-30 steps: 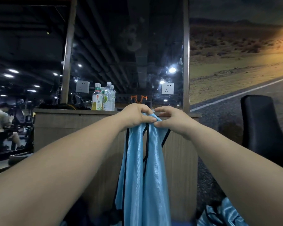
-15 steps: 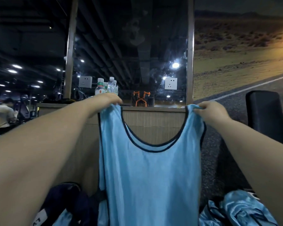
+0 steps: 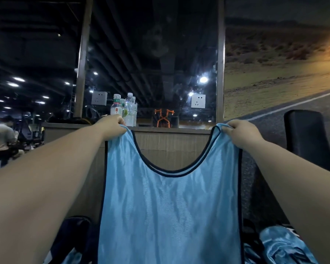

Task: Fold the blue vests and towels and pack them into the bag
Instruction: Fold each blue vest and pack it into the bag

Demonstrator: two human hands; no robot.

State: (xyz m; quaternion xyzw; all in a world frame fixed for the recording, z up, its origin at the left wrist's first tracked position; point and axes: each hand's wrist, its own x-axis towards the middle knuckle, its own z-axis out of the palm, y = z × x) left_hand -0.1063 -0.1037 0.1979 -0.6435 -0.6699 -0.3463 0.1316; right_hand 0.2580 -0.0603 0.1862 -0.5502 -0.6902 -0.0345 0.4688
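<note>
Bare left forearm (image 3: 55, 168), right forearm (image 3: 293, 178).

Light blue vest (image 3: 170, 206) with dark navy trim

The blue vest (image 3: 170, 216) runs off the bottom edge, hem unseen. Left of it a dark navy bundle (image 3: 74, 231) lies half hidden; right of it, crumpled blue cloth (image 3: 280, 244) is cut off.

Beyond the vest (image 3: 170, 206): wooden counter (image 3: 171, 147) ahead, black chair (image 3: 309, 138) right.
</note>
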